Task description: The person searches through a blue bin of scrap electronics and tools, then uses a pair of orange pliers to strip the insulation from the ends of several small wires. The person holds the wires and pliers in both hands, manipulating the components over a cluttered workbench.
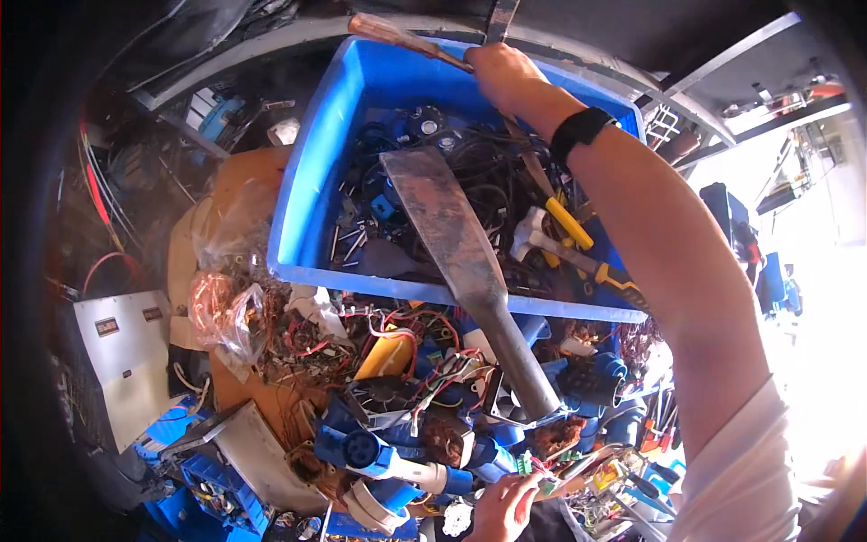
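Grips wooden handle point(406, 38) at twelve o'clock with right hand point(506, 77) clamped around it, beside blue plastic tub point(312, 181) containing black cables point(483, 169), hammer point(564, 253) and yellow-handled tool point(569, 223). Holds left hand point(504, 512) near six o'clock; cannot tell whether with fingers apart or together.

"What does the right hand point(506, 77) grip?"
"A slim brown wooden-looking handle point(406, 40), over the far rim of a blue rectangular plastic tub point(312, 181)."
"And across the near rim?"
"A flat, rust-stained metal blade point(442, 208) with a grey tubular socket point(515, 352)."
"The left hand point(502, 513)?"
"Low down, beside a small green connector point(524, 463)."
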`<state>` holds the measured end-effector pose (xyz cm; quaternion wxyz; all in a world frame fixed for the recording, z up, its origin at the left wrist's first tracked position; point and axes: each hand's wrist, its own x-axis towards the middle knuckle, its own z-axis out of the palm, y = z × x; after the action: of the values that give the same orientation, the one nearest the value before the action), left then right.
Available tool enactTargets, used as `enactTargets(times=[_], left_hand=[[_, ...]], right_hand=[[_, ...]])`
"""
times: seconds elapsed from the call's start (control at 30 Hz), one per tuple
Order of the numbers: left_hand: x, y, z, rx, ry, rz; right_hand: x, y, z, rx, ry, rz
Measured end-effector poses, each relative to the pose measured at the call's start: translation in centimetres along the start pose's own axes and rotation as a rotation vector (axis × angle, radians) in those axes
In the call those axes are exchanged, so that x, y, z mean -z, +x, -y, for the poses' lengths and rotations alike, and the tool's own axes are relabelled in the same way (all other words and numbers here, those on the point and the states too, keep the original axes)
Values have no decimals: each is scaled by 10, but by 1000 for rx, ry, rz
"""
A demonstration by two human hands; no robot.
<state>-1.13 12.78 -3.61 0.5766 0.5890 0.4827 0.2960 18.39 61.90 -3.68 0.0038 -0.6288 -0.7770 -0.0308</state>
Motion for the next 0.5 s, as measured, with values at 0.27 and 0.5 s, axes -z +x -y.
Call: enactTargets(times=[0.27,0.5], left_hand=[[5,-7,4,-9,36,40],[8,-4,3,-91,39,139]], right_hand=[[47,-74,25,70,117,50],[116,-248,60,-138,371,739]])
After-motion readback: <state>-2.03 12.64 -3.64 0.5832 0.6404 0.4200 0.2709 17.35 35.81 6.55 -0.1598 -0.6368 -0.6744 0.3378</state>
